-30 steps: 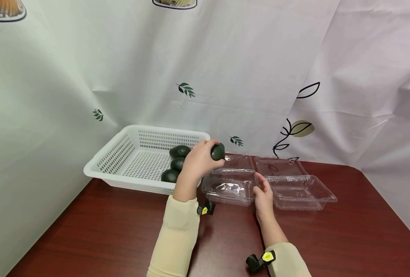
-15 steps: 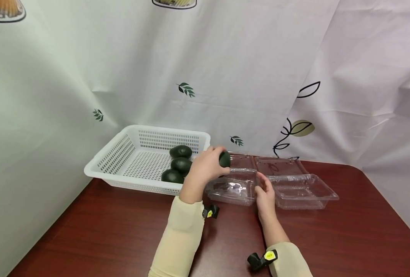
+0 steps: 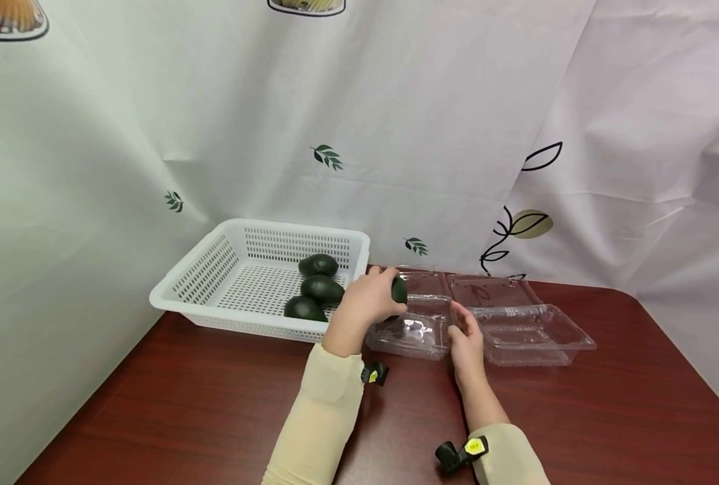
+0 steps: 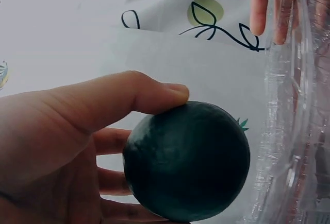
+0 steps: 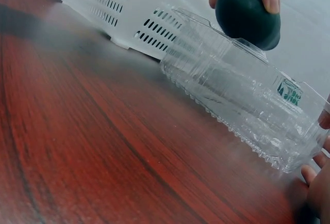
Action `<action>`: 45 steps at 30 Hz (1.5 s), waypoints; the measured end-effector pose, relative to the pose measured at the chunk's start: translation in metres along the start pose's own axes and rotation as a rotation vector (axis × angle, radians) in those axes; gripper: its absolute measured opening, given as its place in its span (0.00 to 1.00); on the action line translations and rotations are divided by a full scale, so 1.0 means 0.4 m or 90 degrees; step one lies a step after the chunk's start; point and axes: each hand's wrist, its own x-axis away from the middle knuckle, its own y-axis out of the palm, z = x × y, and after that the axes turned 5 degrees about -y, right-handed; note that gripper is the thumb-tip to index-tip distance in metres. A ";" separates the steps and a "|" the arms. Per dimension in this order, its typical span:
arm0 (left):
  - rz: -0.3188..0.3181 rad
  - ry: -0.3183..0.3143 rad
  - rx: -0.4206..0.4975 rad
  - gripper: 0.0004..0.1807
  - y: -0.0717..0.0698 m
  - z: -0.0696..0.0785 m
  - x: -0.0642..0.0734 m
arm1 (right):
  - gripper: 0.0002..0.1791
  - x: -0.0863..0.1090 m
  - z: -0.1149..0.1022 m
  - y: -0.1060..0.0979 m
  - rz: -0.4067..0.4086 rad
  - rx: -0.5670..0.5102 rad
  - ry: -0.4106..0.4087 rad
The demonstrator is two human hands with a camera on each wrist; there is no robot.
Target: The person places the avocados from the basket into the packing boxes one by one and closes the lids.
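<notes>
My left hand (image 3: 365, 302) grips a dark green avocado (image 3: 399, 291), thumb on one side and fingers on the other. In the right wrist view that avocado (image 5: 250, 15) hangs over the rim of a clear plastic clamshell container (image 5: 227, 98). At the container's right end, my right hand (image 3: 468, 347) holds the side wall between thumb and fingers. The container (image 3: 414, 349) stands on the table with its lid (image 3: 422, 281) folded back. To the left, three avocados (image 3: 323, 289) lie along the right side of a white slotted basket (image 3: 232, 322).
A second clear clamshell container (image 3: 529, 357) stands right of my right hand, its lid (image 3: 495, 292) laid back towards the wall. Behind the reddish-brown table (image 3: 171, 411) hangs a white patterned cloth (image 3: 395, 135).
My left hand has moved right and slightly down with the avocado, from near the basket's edge to over the container. The right hand stays at the container's end.
</notes>
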 end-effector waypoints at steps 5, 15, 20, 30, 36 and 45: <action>-0.018 0.004 -0.022 0.38 0.012 0.003 -0.004 | 0.31 0.000 0.001 -0.001 0.001 0.000 -0.001; -0.027 0.001 -0.057 0.36 0.041 0.006 -0.014 | 0.31 0.005 0.002 0.000 0.004 -0.004 0.004; -0.039 -0.001 -0.060 0.35 0.049 0.005 -0.017 | 0.31 0.006 0.001 0.000 0.006 -0.006 0.005; -0.055 0.003 -0.088 0.35 0.060 0.011 -0.015 | 0.31 0.006 0.001 -0.002 0.010 -0.001 0.003; -0.078 0.003 -0.127 0.38 0.071 0.016 -0.017 | 0.31 0.005 0.001 -0.001 0.014 -0.001 0.003; -0.077 -0.007 -0.137 0.38 0.075 0.017 -0.019 | 0.31 0.005 -0.004 0.001 0.014 -0.005 0.004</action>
